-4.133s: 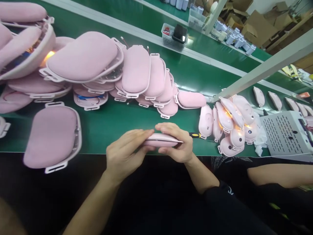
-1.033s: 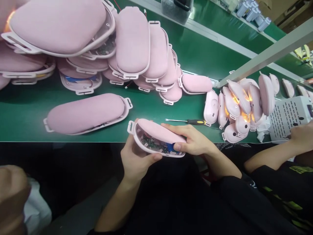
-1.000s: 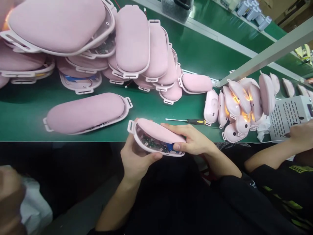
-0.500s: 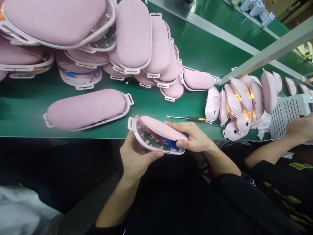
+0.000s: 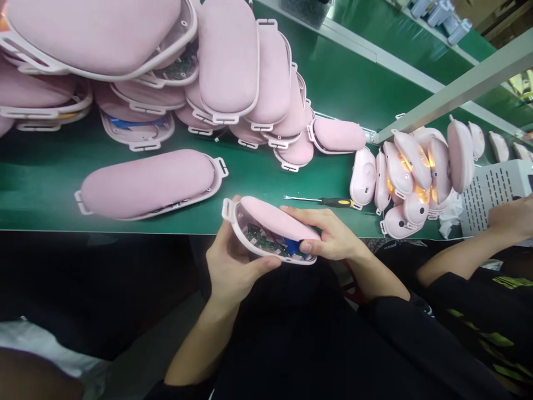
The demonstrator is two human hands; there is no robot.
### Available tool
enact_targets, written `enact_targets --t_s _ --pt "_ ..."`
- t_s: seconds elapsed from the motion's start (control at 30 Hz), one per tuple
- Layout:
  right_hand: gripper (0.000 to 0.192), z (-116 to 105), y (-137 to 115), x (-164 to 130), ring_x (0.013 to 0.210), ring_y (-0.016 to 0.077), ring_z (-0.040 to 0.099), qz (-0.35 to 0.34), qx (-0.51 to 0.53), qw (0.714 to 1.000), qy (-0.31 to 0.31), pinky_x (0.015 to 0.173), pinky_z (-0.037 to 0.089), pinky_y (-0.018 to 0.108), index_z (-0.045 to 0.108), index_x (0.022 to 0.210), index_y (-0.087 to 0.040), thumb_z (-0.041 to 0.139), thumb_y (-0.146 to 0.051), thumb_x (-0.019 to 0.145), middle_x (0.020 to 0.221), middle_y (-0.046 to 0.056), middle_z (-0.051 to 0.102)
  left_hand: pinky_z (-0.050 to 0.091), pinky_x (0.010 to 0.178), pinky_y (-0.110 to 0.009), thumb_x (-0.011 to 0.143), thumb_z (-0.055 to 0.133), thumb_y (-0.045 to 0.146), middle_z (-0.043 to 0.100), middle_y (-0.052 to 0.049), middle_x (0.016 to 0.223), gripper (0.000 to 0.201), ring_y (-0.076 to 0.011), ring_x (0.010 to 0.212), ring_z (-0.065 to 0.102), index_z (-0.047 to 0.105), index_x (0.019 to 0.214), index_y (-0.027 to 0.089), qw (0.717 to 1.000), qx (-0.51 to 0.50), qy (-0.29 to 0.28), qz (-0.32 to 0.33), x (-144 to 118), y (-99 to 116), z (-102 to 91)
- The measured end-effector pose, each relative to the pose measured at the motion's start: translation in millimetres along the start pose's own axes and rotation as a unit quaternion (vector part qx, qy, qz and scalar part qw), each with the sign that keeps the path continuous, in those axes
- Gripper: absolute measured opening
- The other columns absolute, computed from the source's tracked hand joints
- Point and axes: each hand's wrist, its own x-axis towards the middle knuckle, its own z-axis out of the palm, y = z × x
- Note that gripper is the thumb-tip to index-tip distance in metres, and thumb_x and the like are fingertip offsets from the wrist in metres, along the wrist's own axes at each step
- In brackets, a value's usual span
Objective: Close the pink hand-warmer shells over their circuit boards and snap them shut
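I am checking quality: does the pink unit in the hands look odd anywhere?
Yes. The pink unit gapes along its near edge, showing a circuit board. Left hand cradles it; right hand presses the cover.

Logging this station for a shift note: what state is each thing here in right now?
Held pink unit: partly open, circuit board showing.
Left hand: gripping the unit from below.
Right hand: gripping its pink cover.
Pink unit on the belt: lying flat, untouched.
Screwdriver: lying on the belt, unheld.
Units by the metal bar: several glowing orange.
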Motion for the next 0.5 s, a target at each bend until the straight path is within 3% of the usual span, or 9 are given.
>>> enact_targets --t_s 0.2,0.3,0.37,0.43,0.5 --pt "0.087 3.3 0.1 -0.9 0.153 0.0325 0.075 -0.002 -0.02 1.0 -0.019 0.131 0.058 0.045 0.063 0.173 -0.029 0.084 -0.074 0.101 0.166 0.013 0.075 0.071 0.109 -0.035 0.064 0.115 0.06 0.086 -0.013 0.14 0.106 -0.0324 0.131 0.085 0.076 0.156 0.026 1.0 0.025 -0.008 -0.009 -3.8 -6.3 -2.0" --pt "0.094 6.4 -3.8 -3.7 0.158 0.0362 0.071 -0.006 -0.084 0.996 -0.03 0.133 0.057 0.052 0.064 0.172 -0.029 0.091 -0.073 0.094 0.171 0.017 0.07 0.072 0.109 -0.036 0.081 0.108 0.051 0.081 -0.016 0.152 0.098 -0.0324 0.133 0.084 0.067 0.166 0.025 0.997 0.07 -0.024 0.01 -2.9 -4.1 -3.2" --pt "0.084 4.4 -13.1 -0.9 0.16 0.0372 0.068 -0.035 -0.136 0.99 -0.024 0.135 0.055 0.057 0.071 0.165 -0.029 0.091 -0.072 0.096 0.174 0.018 0.067 0.071 0.113 -0.038 0.094 0.097 0.042 0.08 -0.016 0.155 0.083 -0.0319 0.134 0.084 0.064 0.169 0.024 0.99 0.13 -0.051 0.037 8.3 4.9 -4.1" --pt "0.066 -2.7 -27.4 8.2 0.161 0.0352 0.066 -0.066 -0.163 0.984 0.018 0.139 0.051 0.06 0.078 0.154 -0.03 0.087 -0.068 0.101 0.172 0.015 0.069 0.071 0.112 -0.039 0.099 0.089 0.036 0.082 -0.015 0.152 0.073 -0.0321 0.131 0.085 0.066 0.167 0.023 0.966 0.196 -0.14 0.088 30.1 20.2 -3.9" --pt "0.06 -12.8 -43.1 22.0 0.163 0.0319 0.065 -0.083 -0.147 0.984 0.062 0.142 0.049 0.056 0.078 0.151 -0.029 0.086 -0.065 0.103 0.171 0.012 0.07 0.074 0.102 -0.036 0.098 0.086 0.035 0.087 -0.011 0.139 0.064 -0.0305 0.119 0.089 0.071 0.16 0.025 0.917 0.236 -0.281 0.158 57.3 39.2 -0.9"
